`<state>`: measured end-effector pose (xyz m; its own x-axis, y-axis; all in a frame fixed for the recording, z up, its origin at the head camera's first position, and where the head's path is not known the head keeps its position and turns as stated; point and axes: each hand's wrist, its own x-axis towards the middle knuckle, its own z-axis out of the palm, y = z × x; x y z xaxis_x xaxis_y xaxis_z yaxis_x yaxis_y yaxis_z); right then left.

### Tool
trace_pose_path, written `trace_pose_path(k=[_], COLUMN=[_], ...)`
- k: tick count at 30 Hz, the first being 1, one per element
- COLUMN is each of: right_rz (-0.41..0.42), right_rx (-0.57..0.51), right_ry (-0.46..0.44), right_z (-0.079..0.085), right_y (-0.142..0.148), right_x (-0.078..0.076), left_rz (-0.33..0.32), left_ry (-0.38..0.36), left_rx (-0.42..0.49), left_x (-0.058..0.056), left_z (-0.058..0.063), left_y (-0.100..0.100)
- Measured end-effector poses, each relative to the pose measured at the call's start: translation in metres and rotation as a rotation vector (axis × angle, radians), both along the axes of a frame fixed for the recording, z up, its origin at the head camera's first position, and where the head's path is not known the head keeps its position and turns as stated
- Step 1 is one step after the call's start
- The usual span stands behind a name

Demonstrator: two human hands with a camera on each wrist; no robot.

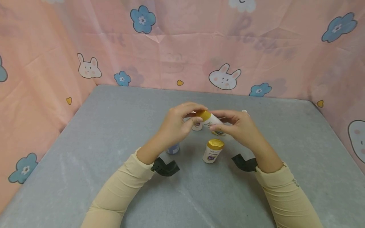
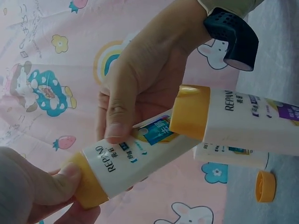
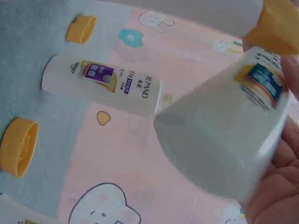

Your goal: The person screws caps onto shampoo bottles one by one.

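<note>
Head: left hand (image 1: 179,122) pinches yellow cap (image 1: 204,115); right hand (image 1: 243,127) grips bottle (image 1: 213,120)

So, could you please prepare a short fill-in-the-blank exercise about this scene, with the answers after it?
The brand name printed on the held bottle is ____.
The left hand pinches this bottle's yellow ____.
The ____ hand grips its white body.
In the head view, the frontmost bottle has a ____ label.
Missing words: REPAND; cap; right; purple
</note>
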<state>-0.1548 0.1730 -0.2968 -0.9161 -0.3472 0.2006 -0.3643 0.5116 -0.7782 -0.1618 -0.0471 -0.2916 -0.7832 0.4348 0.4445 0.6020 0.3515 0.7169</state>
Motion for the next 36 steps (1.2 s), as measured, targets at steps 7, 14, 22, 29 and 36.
trace_pose_path(k=[7, 14, 22, 29, 36], right_rz=[-0.023, 0.001, 0.047, -0.045, -0.049], right_rx=[0.007, -0.006, -0.055, 0.019, 0.072], right_ry=[0.007, 0.045, 0.048, 0.079, 0.171], right_z=[0.0, -0.001, 0.0, 0.001, -0.003], right_y=[0.0, 0.003, 0.008, 0.005, -0.002], right_x=[-0.002, -0.003, -0.003, 0.0, 0.0], left_rz=[-0.001, -0.037, -0.089, 0.018, 0.165], left_ry=[-0.024, 0.039, 0.156, -0.073, -0.259], left_rx=[0.001, -0.009, -0.036, 0.023, 0.028], left_x=[-0.002, -0.004, -0.005, -0.003, -0.002], left_z=[0.002, 0.0, -0.003, 0.002, 0.003], left_y=[-0.004, -0.004, -0.005, -0.003, 0.0])
